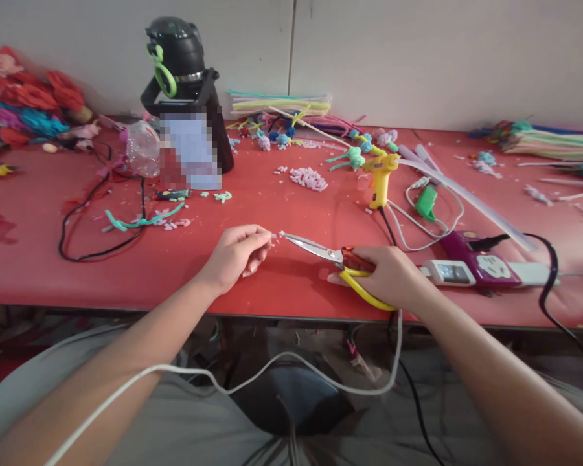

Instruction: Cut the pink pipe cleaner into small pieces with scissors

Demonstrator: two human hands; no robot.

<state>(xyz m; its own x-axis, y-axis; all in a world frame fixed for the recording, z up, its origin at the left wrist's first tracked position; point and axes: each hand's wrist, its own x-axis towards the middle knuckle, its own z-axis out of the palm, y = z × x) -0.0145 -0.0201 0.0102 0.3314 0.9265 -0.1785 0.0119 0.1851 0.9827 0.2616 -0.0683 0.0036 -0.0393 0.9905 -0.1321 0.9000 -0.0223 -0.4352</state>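
While a small pale strip (273, 237) is pinched between the left hand's (240, 255) closed thumb and forefinger, above the red table's (272, 294) near middle, scissors (313, 248) point towards it from the right, handles gripped by the right hand's (393, 272) curled fingers. Farther away lie short pale pieces (308, 179); right of them, a yellow glue gun (380, 184).

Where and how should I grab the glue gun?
Likely by the handle of the glue gun, from the near side: the handle points toward the person, its black cord trailing from the end. The gun faces left, toward a mint piece, and a long clear stick juts right, so avoid both ends. The right hand, the closer one, holds scissors.
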